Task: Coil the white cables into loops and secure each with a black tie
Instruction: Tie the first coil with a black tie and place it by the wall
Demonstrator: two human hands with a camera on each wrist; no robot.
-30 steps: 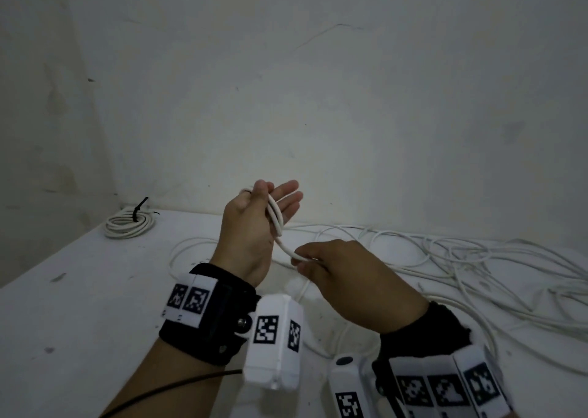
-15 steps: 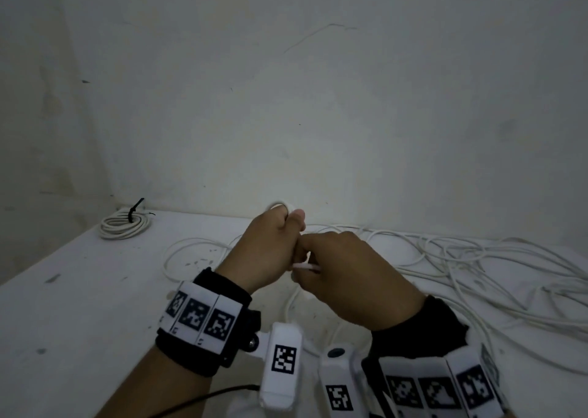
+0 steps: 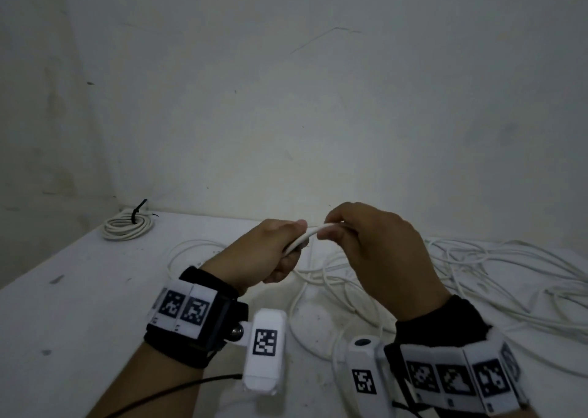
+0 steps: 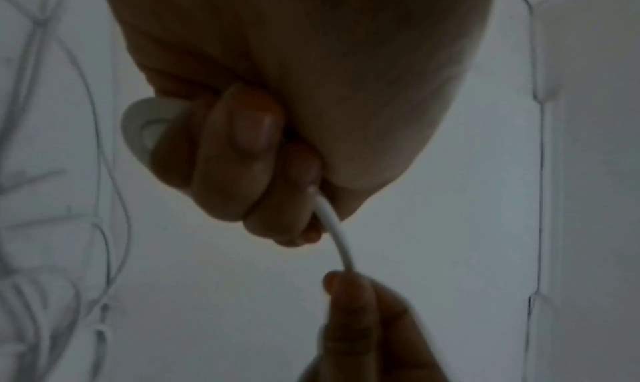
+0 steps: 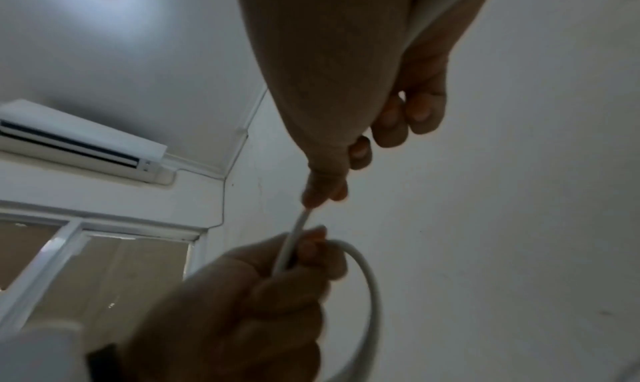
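Note:
My left hand point(image 3: 280, 252) is fisted round a small coil of white cable point(image 3: 302, 238), held above the white table point(image 3: 79, 306). A loop of that coil point(image 4: 138, 130) sticks out past my curled fingers in the left wrist view. My right hand point(image 3: 362, 242) pinches the same cable point(image 5: 299, 223) between thumb and forefinger just right of the left fist. A short taut stretch point(image 4: 334, 229) runs between the two hands. The rest of the white cable point(image 3: 477, 277) lies loose and tangled on the table to the right.
A finished white coil point(image 3: 127, 226) bound with a black tie point(image 3: 138, 212) lies at the table's far left corner by the wall. More loose loops point(image 3: 187, 252) lie under my hands. An air conditioner point(image 5: 79, 144) hangs on the wall.
My left hand closed from spread fingers with loops over them into a fist on the coil. My right hand rose and drew the cable out to the right.

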